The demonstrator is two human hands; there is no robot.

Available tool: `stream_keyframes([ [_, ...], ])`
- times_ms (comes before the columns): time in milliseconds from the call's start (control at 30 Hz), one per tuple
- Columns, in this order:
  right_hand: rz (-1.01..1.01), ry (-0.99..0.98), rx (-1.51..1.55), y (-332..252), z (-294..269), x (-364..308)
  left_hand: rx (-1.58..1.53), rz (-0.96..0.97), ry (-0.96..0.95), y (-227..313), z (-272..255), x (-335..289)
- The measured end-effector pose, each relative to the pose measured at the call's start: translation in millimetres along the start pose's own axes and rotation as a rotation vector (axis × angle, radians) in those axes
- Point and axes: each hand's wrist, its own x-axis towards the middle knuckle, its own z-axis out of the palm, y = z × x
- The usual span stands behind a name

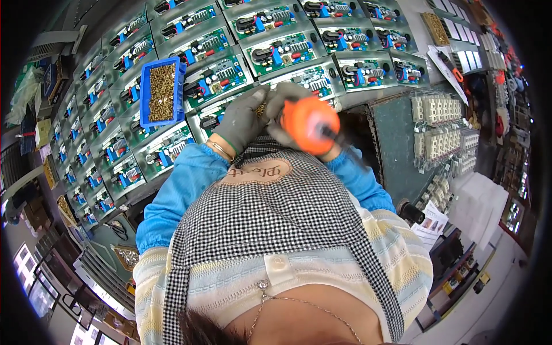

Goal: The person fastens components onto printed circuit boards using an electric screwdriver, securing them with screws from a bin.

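My right hand [278,123], in a grey glove, grips an orange electric screwdriver [310,123] that points up toward me and is smeared by motion. Close against it is my left hand [240,122], also gloved and with the fingers curled in. A few small brass-coloured screws [260,110] show between the left thumb and fingers. Both hands are in front of my checked apron, over the near edge of rows of metal trays holding green circuit boards [215,80]. The screwdriver's tip is hidden from view.
A blue bin [144,95] of brass-coloured screws rests on the trays at left. Right of my hands, white connector blocks [437,109] stand on a green table [394,135]. An orange-handled tool [456,73] lies on paper at the upper right, near another screw box [435,29].
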Motion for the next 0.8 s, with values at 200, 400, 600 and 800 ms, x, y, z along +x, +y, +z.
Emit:
stream_keyframes([
  [200,0.009,-0.073,-0.146,-8.5,-6.1,6.8,-1.118,-0.183,0.135,7.4,18.9,6.8],
  [400,-0.009,-0.063,-0.028,0.3,-5.6,4.1,-1.109,-0.216,0.11,6.5,20.7,8.4],
  [600,0.033,-0.232,0.234,-55.9,-34.9,47.9,-1.369,-0.266,0.222,-6.6,32.9,5.4],
  [800,-0.255,0.214,0.559,-70.3,-53.3,82.5,-1.903,-0.322,0.304,-5.9,33.4,-8.0],
])
